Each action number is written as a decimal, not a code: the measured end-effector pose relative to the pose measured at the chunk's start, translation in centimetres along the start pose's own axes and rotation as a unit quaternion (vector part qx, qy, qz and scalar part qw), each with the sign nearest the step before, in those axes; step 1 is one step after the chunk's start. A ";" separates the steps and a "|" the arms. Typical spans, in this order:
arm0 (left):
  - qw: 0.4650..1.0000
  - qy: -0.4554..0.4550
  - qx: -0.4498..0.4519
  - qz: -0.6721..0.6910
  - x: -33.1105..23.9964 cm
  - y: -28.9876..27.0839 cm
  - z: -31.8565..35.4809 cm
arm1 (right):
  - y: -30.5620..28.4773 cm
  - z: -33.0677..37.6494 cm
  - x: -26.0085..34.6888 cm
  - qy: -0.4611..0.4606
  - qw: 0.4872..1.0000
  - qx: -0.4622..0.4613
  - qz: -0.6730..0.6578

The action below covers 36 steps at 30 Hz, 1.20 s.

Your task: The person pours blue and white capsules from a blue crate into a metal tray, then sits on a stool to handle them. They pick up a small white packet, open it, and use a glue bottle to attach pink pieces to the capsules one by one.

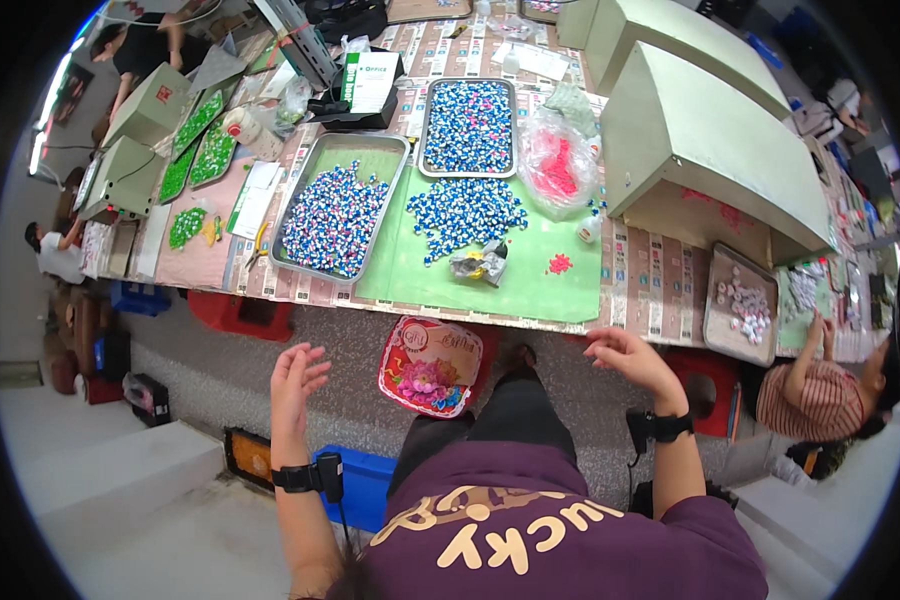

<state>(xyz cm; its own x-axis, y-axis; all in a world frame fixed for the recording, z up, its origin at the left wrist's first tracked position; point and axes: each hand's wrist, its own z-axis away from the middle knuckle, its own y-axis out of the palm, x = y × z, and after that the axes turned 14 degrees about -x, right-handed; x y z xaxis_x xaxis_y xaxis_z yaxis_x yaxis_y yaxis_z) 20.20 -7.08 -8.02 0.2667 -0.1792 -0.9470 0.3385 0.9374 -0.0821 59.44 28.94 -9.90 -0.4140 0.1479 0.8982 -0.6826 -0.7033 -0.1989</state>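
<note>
My left hand [292,388] is raised in front of the table's near edge, its fingers loosely bent and apart, with nothing in it. On the other side my right hand [632,362] hangs near the front edge, also empty, fingers spread a little. Both touch nothing. Ahead on a green mat [560,290] lies a heap of small blue-and-white pieces [460,212]. Beside it are a small pile of pink pieces [559,263] and a crumpled silvery-and-yellow item [480,264] whose kind I cannot make out. More blue-and-white pieces fill a left metal tray [398,150] and a far metal tray [513,120].
A clear plastic bag [555,165] of pink pieces and a small white bottle [589,229] stand on the right. Yellow-handled pliers [259,245] lie left. A pale metal hood [720,140] rises at right. Below the table is a red floral seat [420,368]. Other people sit nearby.
</note>
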 end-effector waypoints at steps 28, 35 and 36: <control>0.862 0.055 0.140 -0.485 0.9 13.2 1.4 | -4.6 -8.0 -5.7 -0.027 0.993 -0.109 -0.034; 0.811 0.001 0.303 -0.500 1.6 13.0 -6.0 | 3.5 -13.1 -1.1 -0.280 0.922 -0.238 0.121; 0.811 0.012 0.307 -0.497 1.9 12.5 -7.6 | 5.1 -14.3 -0.7 -0.342 0.887 -0.260 0.171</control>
<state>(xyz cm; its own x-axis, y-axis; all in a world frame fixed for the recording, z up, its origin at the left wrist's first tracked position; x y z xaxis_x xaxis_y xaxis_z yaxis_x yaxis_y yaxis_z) 18.11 6.54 -13.15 -0.4287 -0.7430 -0.5139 0.7636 0.0060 -0.6457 47.65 35.16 -17.18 -0.3103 -0.5930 0.7430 -0.8464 -0.1835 -0.5000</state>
